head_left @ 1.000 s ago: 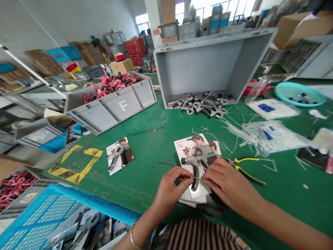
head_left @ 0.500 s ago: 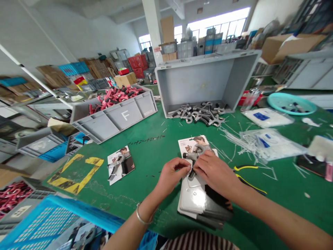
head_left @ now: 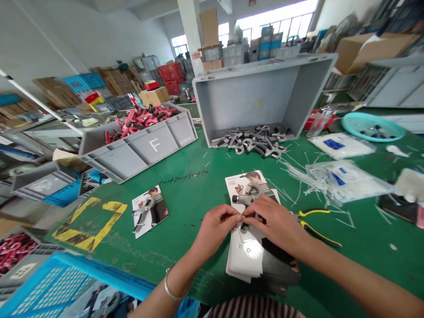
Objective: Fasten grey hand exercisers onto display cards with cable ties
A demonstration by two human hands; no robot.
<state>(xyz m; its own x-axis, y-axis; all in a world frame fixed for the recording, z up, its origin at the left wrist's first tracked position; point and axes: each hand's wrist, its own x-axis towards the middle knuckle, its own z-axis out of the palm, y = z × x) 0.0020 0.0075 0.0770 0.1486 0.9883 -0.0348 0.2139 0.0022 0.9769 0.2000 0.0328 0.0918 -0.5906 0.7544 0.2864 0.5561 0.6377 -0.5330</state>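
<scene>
The left hand (head_left: pixel 217 223) and the right hand (head_left: pixel 278 221) are meeting fingertip to fingertip, each closing thumb and fingers in a pinch on what looks like a thin white plastic tie (head_left: pixel 242 216), which the fingers are mostly hiding. Both are hovering close over the handle end of a grey and black grip tool (head_left: pixel 245 199) with a curved head, which is lying on a white printed card (head_left: pixel 236 182). A fanned stack of glossy white cards (head_left: pixel 240 258) is lying just below the hands.

Beside the right hand, pliers with yellow and black handles (head_left: pixel 313 212) are lying spread on the green tabletop (head_left: pixel 185 194). Farther right, loose white strips (head_left: pixel 296 174) are trailing toward a clear plastic bag (head_left: pixel 359 179), and a round turquoise plate (head_left: pixel 353 121) is holding small dark parts.

To the left, a second printed card (head_left: pixel 162 210) is carrying another such tool. Farther back, a grey plastic crate marked F (head_left: pixel 165 141) is holding red and black tools (head_left: pixel 142 119), and another grey crate (head_left: pixel 245 101) is resting on its side, grey tools (head_left: pixel 251 143) piling at its opening.
</scene>
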